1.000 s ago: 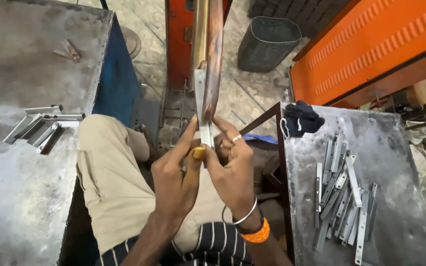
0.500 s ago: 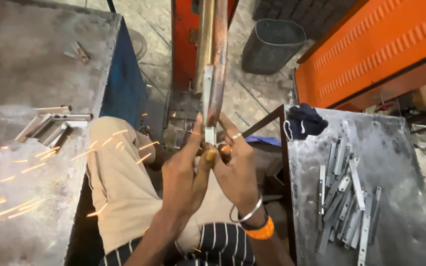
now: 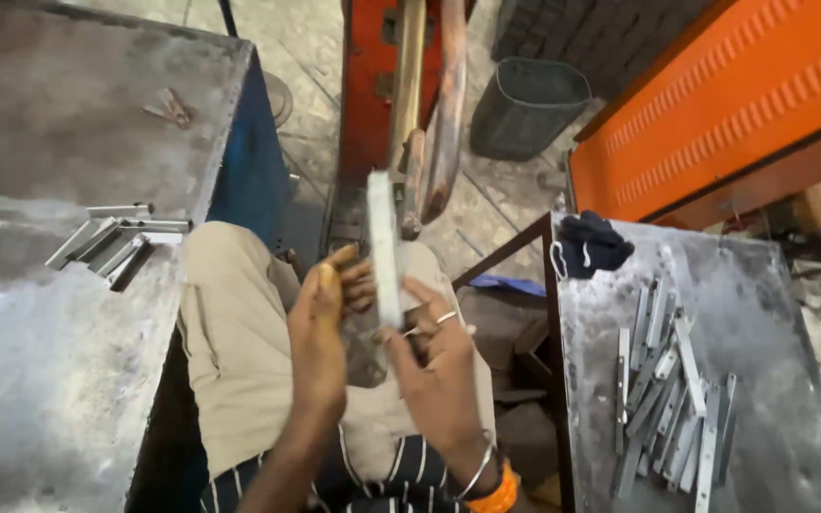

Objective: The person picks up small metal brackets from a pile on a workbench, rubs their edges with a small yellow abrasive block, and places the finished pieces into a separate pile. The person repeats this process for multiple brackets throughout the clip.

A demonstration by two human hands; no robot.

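Steel strip (image 3: 384,249) stood upright in front of you, pinched in the grip of both your left hand (image 3: 320,328) and right hand (image 3: 439,366), with a few pieces (image 3: 111,242) on the left worktop (image 3: 40,380) and many more strips (image 3: 667,389) piled right.
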